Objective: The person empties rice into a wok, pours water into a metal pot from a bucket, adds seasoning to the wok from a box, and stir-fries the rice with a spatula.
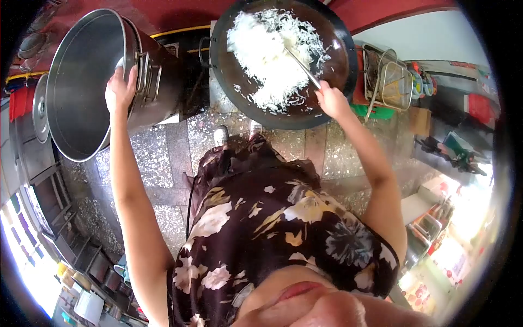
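My right hand is closed around the metal handle of a cooking spatula. The spatula's far end is buried in a heap of white shredded food, whose exact kind I cannot make out. This heap lies in a large dark wok, with loose shreds scattered across its bottom. My left hand is closed at the near right rim of a tall metal stockpot, thumb toward the outside. A small white patch shows at its fingertips, too unclear to name. Grey inner walls are visible inside the pot.
A round metal lid stands left of the pot. Right of the wok are wire strainers and a green container. Dark shelving lines the left side. My feet stand on a speckled tile floor.
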Demonstrator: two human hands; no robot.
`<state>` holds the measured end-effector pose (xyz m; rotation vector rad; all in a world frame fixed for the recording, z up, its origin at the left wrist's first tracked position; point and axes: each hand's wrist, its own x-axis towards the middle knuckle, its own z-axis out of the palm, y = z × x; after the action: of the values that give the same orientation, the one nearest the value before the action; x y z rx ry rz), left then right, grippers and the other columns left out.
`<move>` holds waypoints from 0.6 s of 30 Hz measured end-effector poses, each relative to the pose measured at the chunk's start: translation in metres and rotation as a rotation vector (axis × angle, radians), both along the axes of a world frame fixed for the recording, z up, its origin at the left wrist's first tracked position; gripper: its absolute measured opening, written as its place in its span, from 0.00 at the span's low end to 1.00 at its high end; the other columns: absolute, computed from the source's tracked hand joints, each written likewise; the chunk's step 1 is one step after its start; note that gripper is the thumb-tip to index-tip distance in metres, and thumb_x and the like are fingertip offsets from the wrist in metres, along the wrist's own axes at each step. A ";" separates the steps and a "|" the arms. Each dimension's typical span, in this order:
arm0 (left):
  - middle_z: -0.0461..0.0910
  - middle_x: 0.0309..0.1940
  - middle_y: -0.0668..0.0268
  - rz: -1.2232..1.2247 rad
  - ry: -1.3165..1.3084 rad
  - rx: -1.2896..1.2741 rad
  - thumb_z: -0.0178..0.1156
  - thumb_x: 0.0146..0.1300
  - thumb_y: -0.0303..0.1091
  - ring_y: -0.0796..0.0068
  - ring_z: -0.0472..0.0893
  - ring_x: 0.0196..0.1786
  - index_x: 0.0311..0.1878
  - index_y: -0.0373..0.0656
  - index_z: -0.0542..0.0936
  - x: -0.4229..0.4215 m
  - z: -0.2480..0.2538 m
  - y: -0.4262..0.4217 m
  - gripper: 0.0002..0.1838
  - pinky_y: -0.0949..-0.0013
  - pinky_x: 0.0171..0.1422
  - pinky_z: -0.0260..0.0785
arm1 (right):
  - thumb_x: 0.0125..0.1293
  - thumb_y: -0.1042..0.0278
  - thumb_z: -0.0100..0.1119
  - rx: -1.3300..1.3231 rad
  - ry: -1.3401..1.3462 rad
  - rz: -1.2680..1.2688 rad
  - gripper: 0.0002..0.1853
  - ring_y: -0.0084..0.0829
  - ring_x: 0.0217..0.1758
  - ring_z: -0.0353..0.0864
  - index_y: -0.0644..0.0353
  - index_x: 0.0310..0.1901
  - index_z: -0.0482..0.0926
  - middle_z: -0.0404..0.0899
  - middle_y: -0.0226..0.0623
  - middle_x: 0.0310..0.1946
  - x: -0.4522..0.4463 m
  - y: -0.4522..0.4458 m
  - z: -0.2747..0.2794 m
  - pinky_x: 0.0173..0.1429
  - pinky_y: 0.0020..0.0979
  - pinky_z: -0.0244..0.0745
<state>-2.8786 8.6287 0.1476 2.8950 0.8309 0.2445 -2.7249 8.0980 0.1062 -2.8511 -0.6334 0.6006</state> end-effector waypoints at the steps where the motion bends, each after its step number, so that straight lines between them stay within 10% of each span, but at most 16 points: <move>1: 0.79 0.33 0.44 -0.002 -0.003 -0.009 0.52 0.62 0.56 0.43 0.78 0.41 0.41 0.37 0.77 -0.001 -0.002 0.002 0.26 0.51 0.45 0.70 | 0.65 0.62 0.49 -0.025 -0.022 -0.021 0.12 0.55 0.32 0.79 0.63 0.41 0.69 0.77 0.53 0.26 -0.013 -0.008 0.022 0.36 0.49 0.74; 9: 0.79 0.35 0.44 -0.018 -0.050 0.016 0.51 0.61 0.59 0.44 0.78 0.41 0.43 0.38 0.76 -0.002 -0.006 0.003 0.28 0.51 0.45 0.71 | 0.63 0.58 0.56 -0.121 1.070 -0.473 0.13 0.18 0.12 0.65 0.59 0.30 0.71 0.68 0.27 0.13 -0.003 -0.072 0.101 0.13 0.24 0.58; 14: 0.79 0.34 0.44 0.011 -0.018 -0.007 0.51 0.61 0.58 0.43 0.78 0.41 0.43 0.38 0.76 -0.001 -0.002 -0.005 0.28 0.51 0.45 0.70 | 0.66 0.58 0.54 0.733 1.198 -0.704 0.11 0.15 0.10 0.59 0.57 0.33 0.72 0.62 0.21 0.12 -0.014 0.013 -0.030 0.12 0.21 0.48; 18: 0.79 0.34 0.44 0.005 -0.017 0.033 0.52 0.61 0.57 0.43 0.78 0.41 0.42 0.38 0.76 0.001 0.002 -0.004 0.27 0.51 0.44 0.70 | 0.66 0.61 0.53 0.575 0.655 -0.504 0.11 0.31 0.14 0.72 0.61 0.34 0.70 0.71 0.35 0.18 0.000 0.052 -0.062 0.19 0.33 0.67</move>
<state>-2.8775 8.6245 0.1498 2.9173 0.8397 0.2851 -2.7246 8.1504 0.0443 -1.9833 0.0354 0.9833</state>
